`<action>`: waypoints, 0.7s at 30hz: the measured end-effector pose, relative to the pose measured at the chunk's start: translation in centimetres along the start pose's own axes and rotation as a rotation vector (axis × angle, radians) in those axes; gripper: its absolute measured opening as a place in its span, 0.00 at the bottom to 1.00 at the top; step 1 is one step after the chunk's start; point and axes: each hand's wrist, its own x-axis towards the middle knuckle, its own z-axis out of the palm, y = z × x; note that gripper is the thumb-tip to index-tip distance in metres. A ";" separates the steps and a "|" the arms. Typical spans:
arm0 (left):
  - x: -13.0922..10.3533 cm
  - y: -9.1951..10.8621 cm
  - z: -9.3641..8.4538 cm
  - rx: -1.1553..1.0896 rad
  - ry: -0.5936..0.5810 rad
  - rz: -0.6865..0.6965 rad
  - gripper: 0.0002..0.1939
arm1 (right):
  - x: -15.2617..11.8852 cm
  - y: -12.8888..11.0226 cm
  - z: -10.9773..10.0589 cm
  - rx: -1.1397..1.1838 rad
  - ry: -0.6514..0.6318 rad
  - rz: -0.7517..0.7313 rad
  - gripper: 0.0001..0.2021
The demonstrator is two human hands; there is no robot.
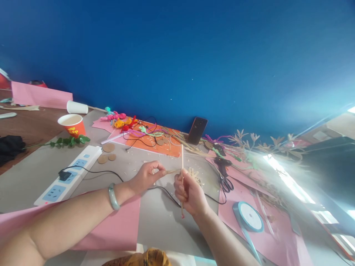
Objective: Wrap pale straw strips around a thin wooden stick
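My right hand is closed round a thin pale stick, which stands upright and shows a reddish tip below the fist. My left hand pinches one end of a narrow tan strip. That strip is stretched level across to the stick, where my right fingers press on it. Just behind my right hand lies a tuft of pale shavings on the grey table. A black cord runs under both hands.
To the left are a power strip, small wooden discs and a red paper cup. A phone leans on the blue wall. At right lie a glue gun, scissors and a ribbon spool on pink paper.
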 end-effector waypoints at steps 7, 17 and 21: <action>-0.1 0.0 0.2 -0.037 0.021 -0.086 0.14 | 0.6 0.7 0.1 -0.137 0.149 -0.067 0.18; 0.0 -0.6 0.5 0.100 0.056 0.023 0.11 | -0.2 2.5 1.5 -0.423 0.131 -0.058 0.19; 0.0 -0.5 0.6 0.100 0.024 0.014 0.12 | -0.1 2.2 1.5 -0.390 0.107 -0.058 0.20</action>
